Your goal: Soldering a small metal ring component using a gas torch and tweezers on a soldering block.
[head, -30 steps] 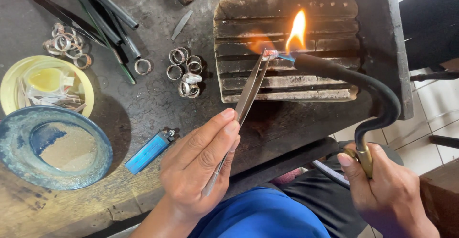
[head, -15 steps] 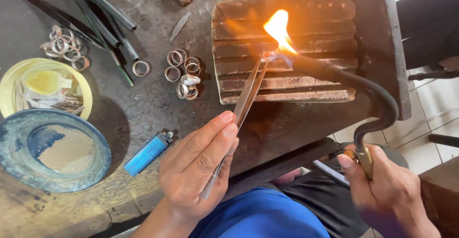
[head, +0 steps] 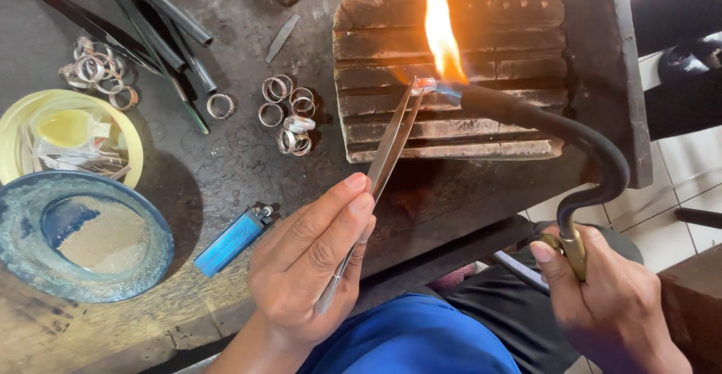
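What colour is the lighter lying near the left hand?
Light blue plastic lighter with a metal top, clearest in the head view.

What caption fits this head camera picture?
Left hand holds tweezers gripping a small ring in the flame of a torch held by the right hand.

You have one view only, from the camera on your head, looking steeply down and slightly forward onto the dark workbench (head: 226,163). It sits close: the grooved charred block (head: 451,66) fills the upper middle. Left of that block the bench runs to the frame edge; right of it tiled floor shows; below it your lap and both forearms enter from the bottom.
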